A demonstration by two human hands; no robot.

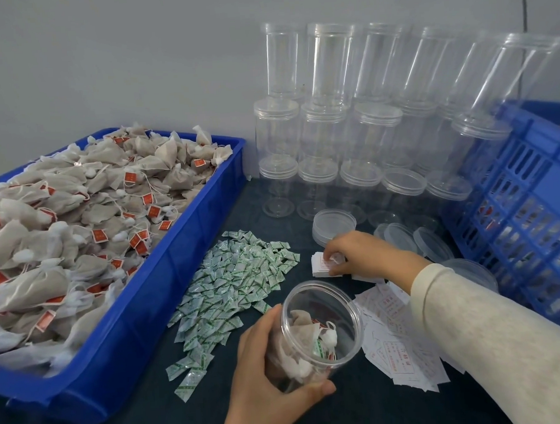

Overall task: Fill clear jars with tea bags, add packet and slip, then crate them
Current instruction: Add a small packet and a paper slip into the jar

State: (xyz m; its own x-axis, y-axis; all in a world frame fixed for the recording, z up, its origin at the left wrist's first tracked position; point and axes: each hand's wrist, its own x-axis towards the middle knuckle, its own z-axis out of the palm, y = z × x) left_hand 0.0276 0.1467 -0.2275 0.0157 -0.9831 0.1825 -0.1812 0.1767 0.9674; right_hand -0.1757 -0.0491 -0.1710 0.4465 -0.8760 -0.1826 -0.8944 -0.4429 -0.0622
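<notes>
My left hand (267, 368) grips an open clear jar (323, 326), tilted toward me, with tea bags and a green-printed packet inside. My right hand (352, 253) reaches over to a small stack of white slips with red print (322, 266) and pinches at the top one. More slips (399, 345) lie scattered to the right of the jar. A heap of small green-and-white packets (230, 285) lies on the dark table. A blue tray (165, 276) at the left is heaped with tea bags (77, 216) carrying red tags.
Stacked empty clear jars (358, 117) stand against the back wall. Loose clear lids (334, 222) lie behind my right hand. A blue slatted crate (524, 199) stands at the right edge, with filled jars showing through its slats.
</notes>
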